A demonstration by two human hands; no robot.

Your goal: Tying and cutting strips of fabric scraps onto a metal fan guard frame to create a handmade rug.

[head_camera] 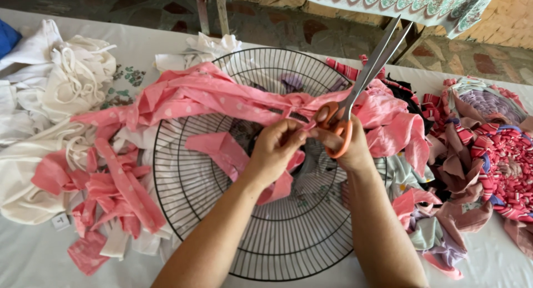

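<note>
Scissors (355, 82) in right hand (347, 146) — pink strip (222, 96)

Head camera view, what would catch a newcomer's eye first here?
Probably the round black wire fan guard lying flat mid-table, with pink fabric strips draped across it. Above it, the right hand holds orange-handled scissors, blades pointing up, while the left hand pinches the pink cloth. A woven rag mat sits at far right.

Soft matt pink cloth strips (222, 96) lie over a black wire-metal fan guard (277, 238); scissors (355, 94) have shiny steel blades.
</note>
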